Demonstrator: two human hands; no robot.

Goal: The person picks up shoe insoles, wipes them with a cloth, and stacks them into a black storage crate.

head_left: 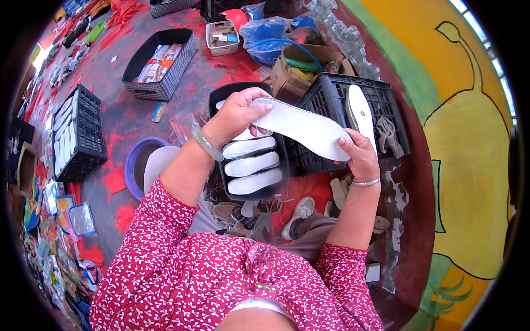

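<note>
Between my hands stretches a white shoe insole (303,128), slightly bowed, with a stitched-looking edge. One end is pinched by my left hand (238,115), thumb on top and fingers beneath. My right hand (360,156) grips the other end the same way. Below it stands a black bin (257,193) with several white insoles (253,166) laid in a row, partly hidden by my left hand and the held insole. Beyond my right hand another white insole (361,113) lies on a dark plastic crate (328,91), beside a crumpled grey cloth (388,137).
Left, a black crate (88,138) holds more insoles. A checked basket (165,83) with packets and a small white basket (222,49) stand farther off. A purple tub (132,171) is near my left arm. A cardboard box (290,77) sits behind the crate, by the painted wall (469,165).
</note>
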